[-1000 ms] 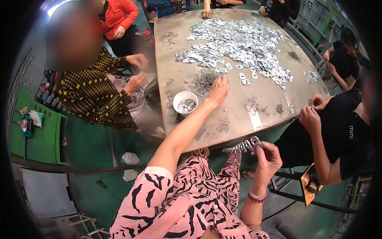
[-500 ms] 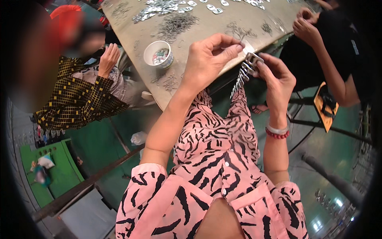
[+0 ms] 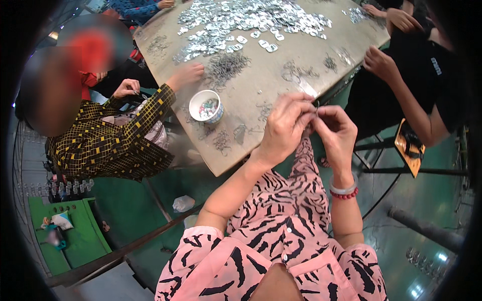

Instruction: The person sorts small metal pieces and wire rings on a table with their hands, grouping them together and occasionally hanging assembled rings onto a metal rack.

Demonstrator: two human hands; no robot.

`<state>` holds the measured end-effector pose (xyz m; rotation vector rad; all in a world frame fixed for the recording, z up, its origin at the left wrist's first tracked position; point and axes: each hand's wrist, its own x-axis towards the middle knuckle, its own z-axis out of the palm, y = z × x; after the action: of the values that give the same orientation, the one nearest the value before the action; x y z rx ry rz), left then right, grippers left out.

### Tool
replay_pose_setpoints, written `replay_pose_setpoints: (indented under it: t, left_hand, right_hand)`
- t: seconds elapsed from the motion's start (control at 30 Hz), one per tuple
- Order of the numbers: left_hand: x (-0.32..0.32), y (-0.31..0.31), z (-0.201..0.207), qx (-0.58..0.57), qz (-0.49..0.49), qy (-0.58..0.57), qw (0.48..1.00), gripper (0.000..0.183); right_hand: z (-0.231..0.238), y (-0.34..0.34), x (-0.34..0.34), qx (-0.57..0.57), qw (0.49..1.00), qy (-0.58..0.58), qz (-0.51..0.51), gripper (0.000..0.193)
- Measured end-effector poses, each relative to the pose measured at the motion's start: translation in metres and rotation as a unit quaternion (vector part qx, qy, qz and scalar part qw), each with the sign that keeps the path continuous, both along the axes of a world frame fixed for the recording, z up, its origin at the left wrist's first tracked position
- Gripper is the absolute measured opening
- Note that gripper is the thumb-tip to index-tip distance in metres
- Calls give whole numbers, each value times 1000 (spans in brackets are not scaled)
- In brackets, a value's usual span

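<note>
My left hand (image 3: 288,123) and my right hand (image 3: 337,135) meet over my lap, by the table's near edge. Both are closed, with thumbs and fingertips pinched together. A dark bit of metal (image 3: 316,105) shows between the fingertips; the rest of what they hold is hidden. Left of my hands, a white paper cup (image 3: 206,107) of small coloured pieces stands on the table (image 3: 236,150). Loose thin wire hooks (image 3: 221,143) lie near the cup, with a larger heap of wire hooks (image 3: 226,67) beyond it.
Flat silvery metal pieces (image 3: 251,20) cover much of the table's far part. At left, a co-worker in a checked sleeve (image 3: 150,118) reaches over the table. Another person in black (image 3: 401,85) sits at right, near a stool (image 3: 409,150). A dark bar (image 3: 150,226) crosses low left.
My hands have come together and the view has shifted. The string of metal buckles hanging from my right hand is now out of sight. The left co-worker's arm has stretched toward the wire heap.
</note>
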<state>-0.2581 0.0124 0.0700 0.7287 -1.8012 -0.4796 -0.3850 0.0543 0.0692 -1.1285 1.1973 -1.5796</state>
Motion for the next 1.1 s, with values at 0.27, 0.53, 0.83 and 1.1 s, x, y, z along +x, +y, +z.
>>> replay_pose_setpoints:
  t: [0.27,0.53,0.83,1.1]
  left_hand:
    - [23,-2,-18,63,-42,25,997,12]
    - [27,15,-34,124,-104,35,986,10]
    - [41,20,-39,142,-69,37,987,12]
    - [39,28,-33,143,-60,95,983,11]
  right_hand:
    - [-1,-85,-35,72,982,101,141,16]
    - [-101,-282,21,-62,901,427,39,26]
    - [-93,-294,25,109,920,364,99,26]
    - [-86,-208,20,200,942,-82,258,32]
